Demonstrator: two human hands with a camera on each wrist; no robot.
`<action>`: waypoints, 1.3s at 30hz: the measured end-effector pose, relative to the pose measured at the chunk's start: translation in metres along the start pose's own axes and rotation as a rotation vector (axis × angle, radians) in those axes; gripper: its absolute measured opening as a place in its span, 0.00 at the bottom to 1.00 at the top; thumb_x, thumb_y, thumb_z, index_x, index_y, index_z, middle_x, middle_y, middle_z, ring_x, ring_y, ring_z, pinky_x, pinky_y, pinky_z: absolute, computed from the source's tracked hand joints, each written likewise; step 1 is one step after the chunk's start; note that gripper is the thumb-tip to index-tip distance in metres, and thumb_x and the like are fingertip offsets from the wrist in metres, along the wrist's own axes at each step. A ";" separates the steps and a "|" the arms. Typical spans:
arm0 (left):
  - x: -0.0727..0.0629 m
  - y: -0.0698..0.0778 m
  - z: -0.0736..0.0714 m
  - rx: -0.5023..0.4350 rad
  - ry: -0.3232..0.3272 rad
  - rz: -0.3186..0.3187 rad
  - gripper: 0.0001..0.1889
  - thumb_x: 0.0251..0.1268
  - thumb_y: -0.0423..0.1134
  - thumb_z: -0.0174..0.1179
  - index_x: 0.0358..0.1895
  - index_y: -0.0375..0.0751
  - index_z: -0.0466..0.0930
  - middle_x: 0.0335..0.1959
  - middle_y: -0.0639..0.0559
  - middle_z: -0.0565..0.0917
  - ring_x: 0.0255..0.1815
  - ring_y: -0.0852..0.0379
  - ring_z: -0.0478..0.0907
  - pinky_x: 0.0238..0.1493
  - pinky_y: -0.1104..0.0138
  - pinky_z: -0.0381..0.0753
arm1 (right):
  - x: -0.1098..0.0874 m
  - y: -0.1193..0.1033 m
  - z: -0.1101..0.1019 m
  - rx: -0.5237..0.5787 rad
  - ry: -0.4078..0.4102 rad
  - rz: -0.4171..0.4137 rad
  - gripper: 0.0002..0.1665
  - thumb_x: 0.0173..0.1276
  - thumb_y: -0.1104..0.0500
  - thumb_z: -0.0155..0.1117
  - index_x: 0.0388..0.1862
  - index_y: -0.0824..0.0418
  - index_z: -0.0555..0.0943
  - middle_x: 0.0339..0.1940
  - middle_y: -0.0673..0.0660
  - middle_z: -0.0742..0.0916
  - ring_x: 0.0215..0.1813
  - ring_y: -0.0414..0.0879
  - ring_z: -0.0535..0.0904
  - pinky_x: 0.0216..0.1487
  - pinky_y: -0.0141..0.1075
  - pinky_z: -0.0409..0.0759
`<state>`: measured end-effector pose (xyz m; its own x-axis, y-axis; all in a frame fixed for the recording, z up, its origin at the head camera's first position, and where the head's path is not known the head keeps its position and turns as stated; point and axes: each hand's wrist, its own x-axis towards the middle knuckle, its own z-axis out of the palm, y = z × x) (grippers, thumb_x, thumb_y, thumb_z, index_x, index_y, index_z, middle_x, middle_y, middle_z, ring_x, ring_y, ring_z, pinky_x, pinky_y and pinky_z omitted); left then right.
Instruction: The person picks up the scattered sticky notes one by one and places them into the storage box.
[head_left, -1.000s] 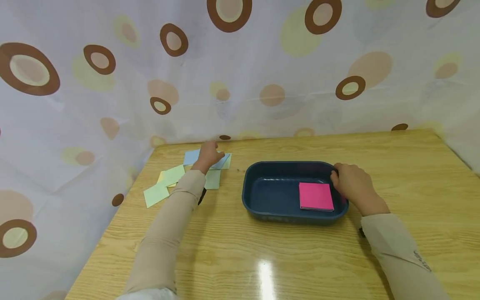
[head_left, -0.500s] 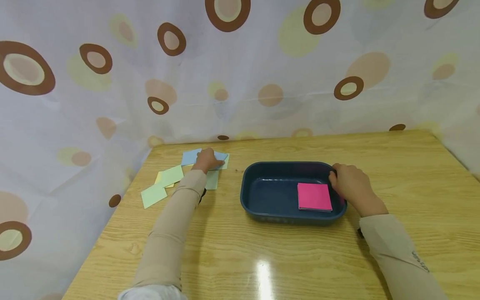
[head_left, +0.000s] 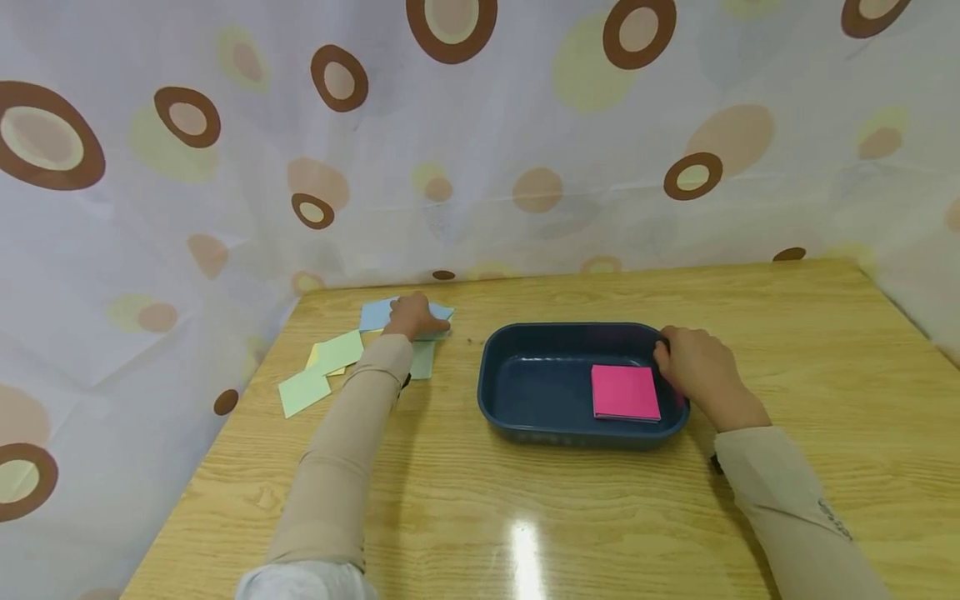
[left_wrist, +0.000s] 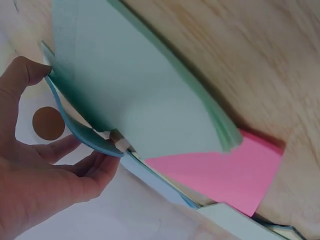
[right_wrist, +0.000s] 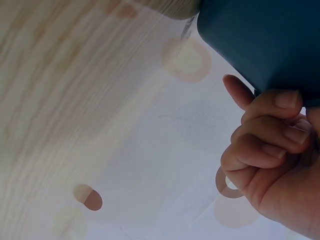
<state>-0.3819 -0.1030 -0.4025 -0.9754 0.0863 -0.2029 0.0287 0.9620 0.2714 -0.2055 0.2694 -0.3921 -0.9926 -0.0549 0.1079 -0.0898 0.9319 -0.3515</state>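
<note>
My left hand [head_left: 411,317] is at the back left of the table, over a group of sticky notes. In the left wrist view its thumb and fingers pinch a blue sticky note pad [left_wrist: 92,141], which bends between them. Beside that pad, a pale green pad [left_wrist: 130,80] overlaps a pink one [left_wrist: 225,170]. My right hand [head_left: 701,371] grips the right rim of a dark blue plastic basin [head_left: 536,392]; the right wrist view shows its fingers curled at the basin's edge. A bright pink sticky note pad [head_left: 626,392] lies inside, toward the right end.
More notes lie left of my left sleeve: light green ones [head_left: 303,392] and a yellow one [head_left: 312,358] partly covered. Another blue note [head_left: 375,315] is left of the hand. A dotted curtain [head_left: 540,108] hangs behind the wooden table [head_left: 450,517].
My left hand has lowered onto the blue notes, and its fingers have closed on a pad. The right hand stays on the basin rim. The view has shifted slightly.
</note>
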 end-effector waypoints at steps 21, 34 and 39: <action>-0.034 0.031 -0.050 0.054 -0.070 0.304 0.35 0.60 0.48 0.62 0.69 0.41 0.64 0.50 0.40 0.77 0.48 0.43 0.72 0.54 0.54 0.70 | 0.000 -0.001 -0.003 -0.005 -0.005 -0.008 0.20 0.69 0.63 0.49 0.51 0.80 0.74 0.40 0.77 0.82 0.33 0.66 0.80 0.33 0.57 0.78; -0.095 0.151 -0.037 0.282 -0.175 0.706 0.39 0.60 0.53 0.62 0.71 0.39 0.60 0.59 0.45 0.72 0.53 0.51 0.69 0.52 0.63 0.72 | 0.003 0.003 0.000 -0.001 -0.010 -0.010 0.21 0.70 0.63 0.50 0.53 0.80 0.74 0.43 0.78 0.81 0.36 0.68 0.80 0.33 0.57 0.78; -0.100 0.183 -0.015 0.404 -0.218 0.788 0.37 0.61 0.54 0.62 0.69 0.39 0.63 0.57 0.46 0.74 0.53 0.53 0.69 0.53 0.65 0.70 | 0.003 0.003 0.000 -0.007 -0.009 0.002 0.22 0.69 0.62 0.50 0.53 0.80 0.74 0.43 0.78 0.81 0.37 0.68 0.80 0.35 0.57 0.78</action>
<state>-0.2821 0.0608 -0.3186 -0.5792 0.7644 -0.2833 0.7835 0.6179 0.0653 -0.2091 0.2721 -0.3931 -0.9936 -0.0561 0.0984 -0.0869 0.9346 -0.3449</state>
